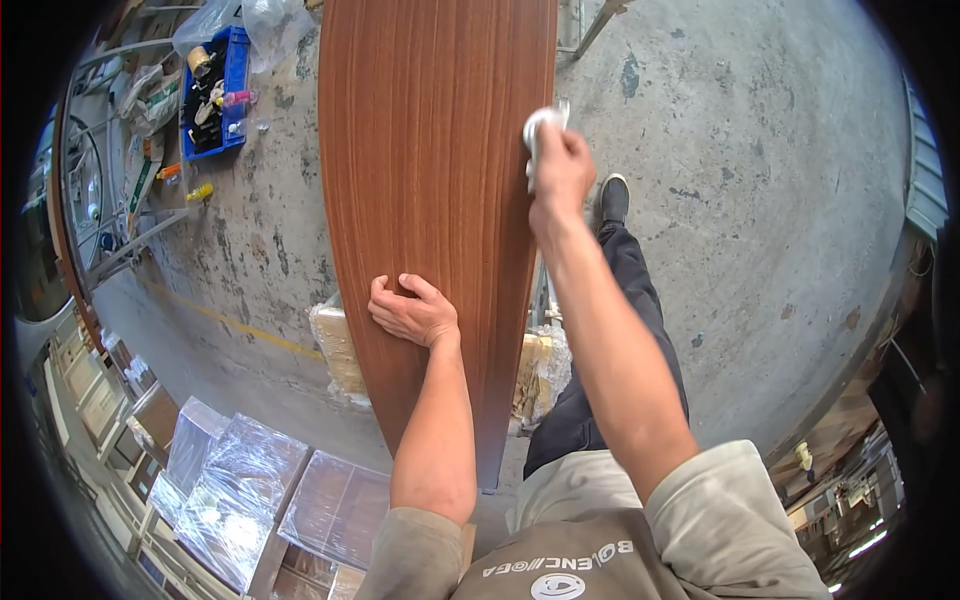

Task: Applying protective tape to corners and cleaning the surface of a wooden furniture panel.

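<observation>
A long brown wood-grain panel [430, 140] stretches away in front of me. My left hand [412, 312] rests on its near part, fingers loosely bent and apart, with nothing in it. Along the panel's right edge, farther off, my right hand [562, 170] is closed on a white wad [540, 125] that looks like cloth or paper. That wad sits against the edge; motion blurs it a little, and my fingers hide part of it.
Padded, plastic-wrapped supports [342, 350] show on both sides beneath the panel. Film-wrapped boxes [240, 490] stand at lower left. A blue crate [236, 80] of bottles and tools lies at far left, near a yellow bottle [200, 191]. A metal leg [597, 28] stands at far right of the panel.
</observation>
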Demonstrator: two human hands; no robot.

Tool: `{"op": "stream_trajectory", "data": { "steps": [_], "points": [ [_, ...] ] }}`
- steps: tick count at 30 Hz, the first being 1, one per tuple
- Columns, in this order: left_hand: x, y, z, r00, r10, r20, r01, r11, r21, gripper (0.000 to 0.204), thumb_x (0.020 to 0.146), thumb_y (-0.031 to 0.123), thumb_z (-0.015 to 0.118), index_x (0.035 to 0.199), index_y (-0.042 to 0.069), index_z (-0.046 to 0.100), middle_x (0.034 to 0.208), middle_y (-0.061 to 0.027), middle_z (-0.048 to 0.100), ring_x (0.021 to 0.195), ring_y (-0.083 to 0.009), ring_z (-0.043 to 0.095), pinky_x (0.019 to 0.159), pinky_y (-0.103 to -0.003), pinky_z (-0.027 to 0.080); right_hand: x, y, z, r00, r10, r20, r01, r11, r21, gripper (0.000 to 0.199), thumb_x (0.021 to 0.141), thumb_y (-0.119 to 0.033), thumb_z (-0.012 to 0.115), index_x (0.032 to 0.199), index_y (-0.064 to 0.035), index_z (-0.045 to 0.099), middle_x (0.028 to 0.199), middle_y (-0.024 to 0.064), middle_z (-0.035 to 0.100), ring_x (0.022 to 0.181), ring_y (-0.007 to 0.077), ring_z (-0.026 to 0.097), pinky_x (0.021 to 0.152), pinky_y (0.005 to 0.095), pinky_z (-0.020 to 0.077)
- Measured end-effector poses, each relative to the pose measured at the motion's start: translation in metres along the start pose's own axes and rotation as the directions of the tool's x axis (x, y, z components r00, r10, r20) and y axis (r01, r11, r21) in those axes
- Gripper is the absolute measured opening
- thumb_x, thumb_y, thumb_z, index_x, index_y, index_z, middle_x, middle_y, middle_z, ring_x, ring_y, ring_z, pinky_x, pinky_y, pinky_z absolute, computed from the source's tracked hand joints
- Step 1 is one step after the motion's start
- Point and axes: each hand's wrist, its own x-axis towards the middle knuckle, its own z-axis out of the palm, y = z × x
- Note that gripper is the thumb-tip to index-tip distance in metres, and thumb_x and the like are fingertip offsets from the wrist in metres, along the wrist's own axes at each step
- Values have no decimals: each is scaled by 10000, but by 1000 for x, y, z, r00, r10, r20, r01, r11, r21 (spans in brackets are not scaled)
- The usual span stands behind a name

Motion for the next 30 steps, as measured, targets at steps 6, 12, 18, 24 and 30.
{"op": "stream_trajectory", "data": {
  "steps": [6,12,18,24,30],
  "points": [
    [6,-7,-2,1000,5,-21,-5,1000,3,340,918,312,566,1150,63,550,1082,-182,570,1021,-394,546,888,-508,432,-54,50,-43,993,113,17,-111,991,-78,272,873,-233,761,957,24,733,863,51,710,717,116,621,613,290,512],
    [2,3,0,1000,-17,17,17,1000,12,344,938,312,568,1164,54,557,1111,-182,587,1052,-395,563,911,-505,447,-1,-2,4,997,-76,30,74,995,68,291,867,-272,738,961,4,737,804,49,686,638,119,590,516,311,469],
    [8,-8,-4,1000,9,-14,-9,1000,29,353,935,329,562,1161,58,565,1110,-187,589,1050,-394,565,912,-497,447,-62,50,-43,989,127,69,-132,989,66,238,847,-225,780,930,-6,737,878,58,710,764,114,626,725,277,523],
    [4,6,-1,996,-70,61,71,997,-9,358,931,329,560,1171,63,554,1104,-183,585,1054,-389,567,917,-498,442,-2,-5,-2,997,-12,77,8,998,59,269,863,-248,733,934,12,730,835,49,689,722,130,600,615,336,491],
    [4,-6,-5,1000,-11,-10,11,999,31,356,932,328,565,1170,64,555,1098,-189,586,1053,-398,567,916,-509,441,-60,52,-48,994,82,65,-84,996,20,255,855,-218,765,938,21,741,866,58,716,790,125,637,737,299,530]
  ]
}}
